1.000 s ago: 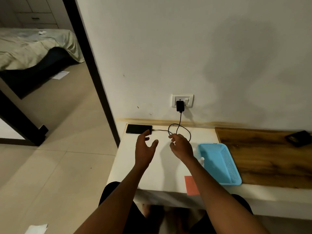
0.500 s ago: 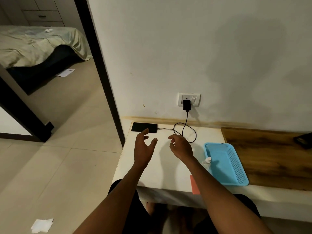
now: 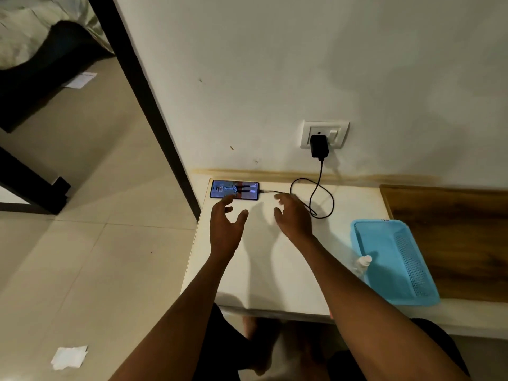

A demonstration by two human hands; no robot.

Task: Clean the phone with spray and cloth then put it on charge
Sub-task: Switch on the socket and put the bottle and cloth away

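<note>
The phone (image 3: 234,190) lies flat at the far left corner of the white table (image 3: 264,265), its screen lit. A black cable (image 3: 320,196) runs from its right end in a loop up to the black charger (image 3: 319,146) plugged into the wall socket (image 3: 325,134). My left hand (image 3: 226,225) hovers just in front of the phone, fingers spread, holding nothing. My right hand (image 3: 292,218) hovers open beside it, near the cable. A small white-capped spray bottle (image 3: 363,262) peeks out behind my right forearm. No cloth is visible.
A light blue plastic basket (image 3: 395,259) sits to the right, partly on a wooden board (image 3: 453,232). A dark door frame (image 3: 148,97) stands left of the table. Tiled floor to the left holds a scrap of white paper (image 3: 68,356).
The phone screen has lit up; it was dark before. Both hands stay open and hovering in front of the phone. My view has shifted closer and rightward.
</note>
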